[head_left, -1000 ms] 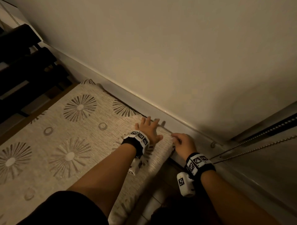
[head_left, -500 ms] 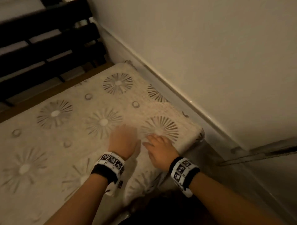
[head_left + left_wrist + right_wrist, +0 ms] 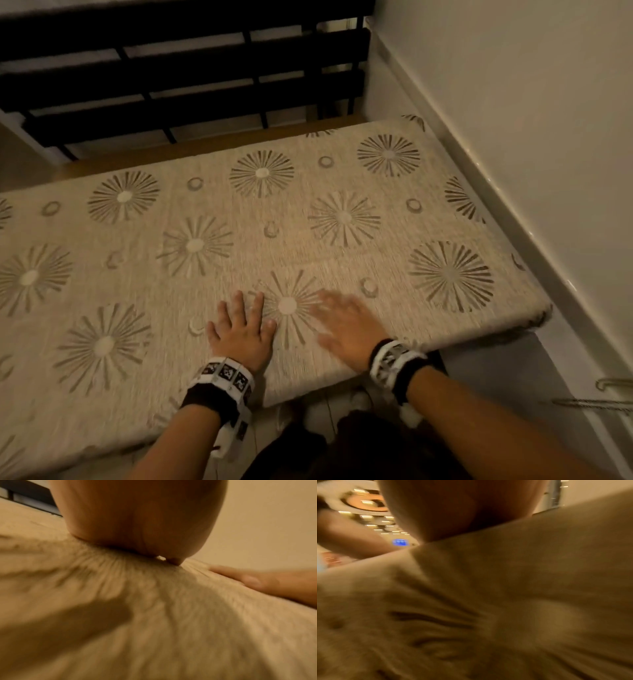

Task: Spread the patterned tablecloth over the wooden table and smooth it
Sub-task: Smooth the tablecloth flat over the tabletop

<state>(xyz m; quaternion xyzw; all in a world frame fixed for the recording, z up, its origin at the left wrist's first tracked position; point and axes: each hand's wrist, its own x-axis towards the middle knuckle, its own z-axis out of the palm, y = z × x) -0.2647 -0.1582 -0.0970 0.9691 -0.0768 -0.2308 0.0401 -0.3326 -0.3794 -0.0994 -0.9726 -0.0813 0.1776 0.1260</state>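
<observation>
A beige tablecloth (image 3: 308, 240) with brown starburst and ring patterns covers the tabletop and hangs over its near and right edges. A strip of bare wooden table (image 3: 191, 145) shows along the far side. My left hand (image 3: 241, 325) lies flat on the cloth near the front edge, fingers spread. My right hand (image 3: 346, 325) rests flat beside it, blurred by motion, fingers spread. In the left wrist view my palm (image 3: 140, 520) presses the cloth (image 3: 154, 615), and the other hand's fingers (image 3: 254, 580) lie to the right. The right wrist view shows blurred cloth (image 3: 505, 601) under my palm.
A pale wall (image 3: 513, 102) with a white ledge (image 3: 513, 236) runs close along the table's right end. A black slatted bench (image 3: 171, 68) stands behind the far edge. A bead chain (image 3: 599, 402) hangs low at the right. Tiled floor (image 3: 496, 377) shows by the near corner.
Both hands left the table's wall-side corner and slid left along the cloth's front edge. The right hand, curled at the corner before, now lies flat and spread. The view swung left.
</observation>
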